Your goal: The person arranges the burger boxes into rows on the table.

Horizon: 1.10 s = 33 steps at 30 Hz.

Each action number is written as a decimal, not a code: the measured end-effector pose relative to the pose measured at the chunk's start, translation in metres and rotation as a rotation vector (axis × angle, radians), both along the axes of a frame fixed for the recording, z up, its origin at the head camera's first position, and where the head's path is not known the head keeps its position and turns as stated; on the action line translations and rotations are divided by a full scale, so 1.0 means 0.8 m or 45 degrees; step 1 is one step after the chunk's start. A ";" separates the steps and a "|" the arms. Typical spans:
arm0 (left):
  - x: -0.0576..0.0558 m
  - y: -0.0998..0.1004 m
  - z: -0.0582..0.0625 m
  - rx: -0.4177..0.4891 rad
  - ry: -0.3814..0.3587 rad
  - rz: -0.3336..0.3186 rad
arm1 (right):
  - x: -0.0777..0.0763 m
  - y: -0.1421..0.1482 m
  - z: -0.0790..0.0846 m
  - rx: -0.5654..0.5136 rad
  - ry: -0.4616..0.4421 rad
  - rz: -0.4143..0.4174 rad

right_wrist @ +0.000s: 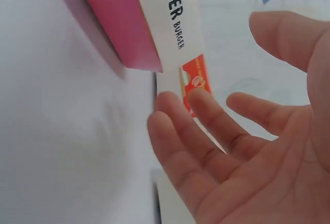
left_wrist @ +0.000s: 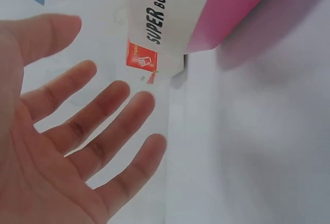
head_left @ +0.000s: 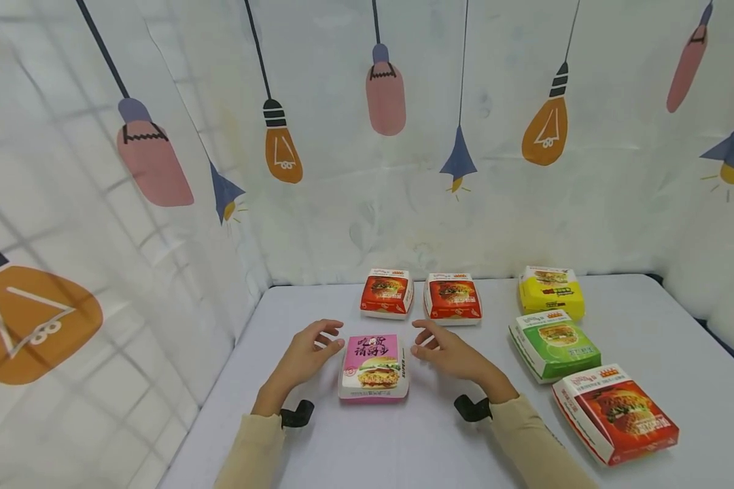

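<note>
Pink box [head_left: 372,372] flat on bench [head_left: 391,448], nearer L edge than R, lettering end twd far edge, burger-pic end twd person; approx. square, can't tell long axis. L hand [head_left: 301,354] & R hand [head_left: 455,353] flank it w/o contact, fingers spread, slightly bent. 2 red boxes [head_left: 387,297] [head_left: 453,297] nr far edge; yellow box [head_left: 552,297], green box [head_left: 558,345], 3rd red box [head_left: 620,415] twd R edge.

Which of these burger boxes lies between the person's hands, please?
The square cardboard box with the pink top, between the left hand and right hand; the yellow box, green box and three red boxes lie farther back or right.
</note>
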State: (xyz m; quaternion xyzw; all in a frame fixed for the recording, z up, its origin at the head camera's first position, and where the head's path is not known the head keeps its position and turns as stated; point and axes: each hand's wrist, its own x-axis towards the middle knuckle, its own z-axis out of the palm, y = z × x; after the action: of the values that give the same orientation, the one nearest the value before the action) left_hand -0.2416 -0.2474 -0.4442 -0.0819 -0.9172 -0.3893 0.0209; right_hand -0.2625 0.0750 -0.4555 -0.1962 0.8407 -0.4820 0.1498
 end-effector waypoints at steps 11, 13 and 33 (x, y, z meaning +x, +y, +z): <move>-0.036 0.010 0.025 -0.089 0.163 0.057 | -0.017 -0.006 0.027 -0.006 0.197 -0.103; -0.046 0.011 0.030 -0.107 0.171 0.057 | -0.023 -0.010 0.033 0.005 0.230 -0.113; -0.124 0.035 0.013 -0.166 0.101 -0.036 | -0.071 -0.058 0.034 0.268 0.283 -0.191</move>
State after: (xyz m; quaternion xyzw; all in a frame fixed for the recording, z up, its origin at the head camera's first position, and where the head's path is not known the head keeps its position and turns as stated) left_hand -0.3405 -0.2191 -0.4335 -0.1115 -0.9378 -0.3254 0.0463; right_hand -0.3192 0.0286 -0.4283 -0.1682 0.9102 -0.3766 0.0390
